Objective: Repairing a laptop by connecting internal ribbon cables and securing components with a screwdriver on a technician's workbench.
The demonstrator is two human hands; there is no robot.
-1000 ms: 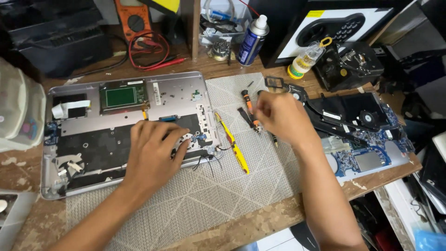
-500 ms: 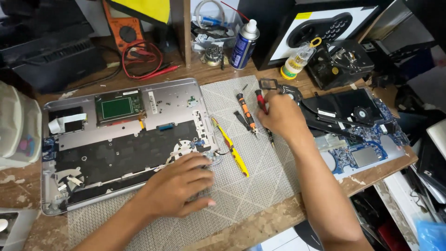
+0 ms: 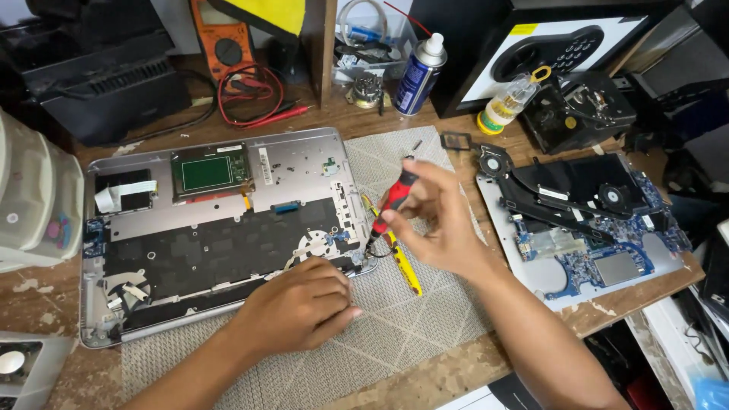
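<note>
Head view: my right hand is clamped on a red screwdriver, its tip down at the right front corner of the laptop case, while my left hand, fingers curled together, steadies that edge. I judge this the screw-driving step; seating the tip comes next. I count one case, one motherboard, one spray can, one yellow pry tool.

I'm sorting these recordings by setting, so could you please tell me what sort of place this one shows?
Most likely an electronics repair bench. An opened laptop chassis lies on a grey mat, a removed motherboard sits beside it, and an orange multimeter stands behind. The right hand holds a red screwdriver.
</note>
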